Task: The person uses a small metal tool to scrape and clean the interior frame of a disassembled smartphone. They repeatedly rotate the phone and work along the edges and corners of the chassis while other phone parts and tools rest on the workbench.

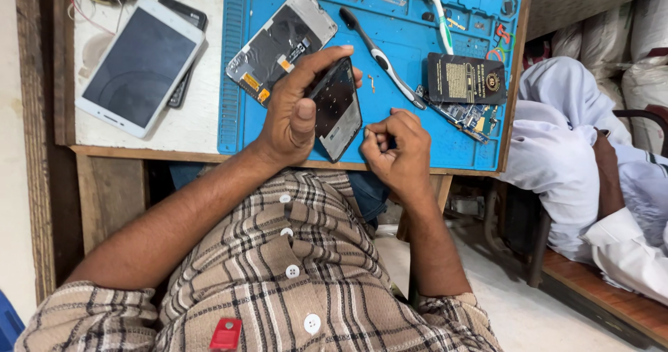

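My left hand (298, 108) grips a dark phone body (335, 108) on its edge above the blue work mat (390, 133), fingers over its top and thumb on its near side. My right hand (393, 146) is curled close beside the phone's right edge, fingertips pinched together; whether it holds a small part I cannot tell. A small screw-like piece (371, 82) lies on the mat just beyond.
On the mat: an opened phone frame (278, 42), a black toothbrush (383, 59), a white-green toothbrush (438, 11), a black battery (465, 79) over a circuit board (463, 119). A white tablet (139, 66) lies left. A person in white (577, 150) sits at right.
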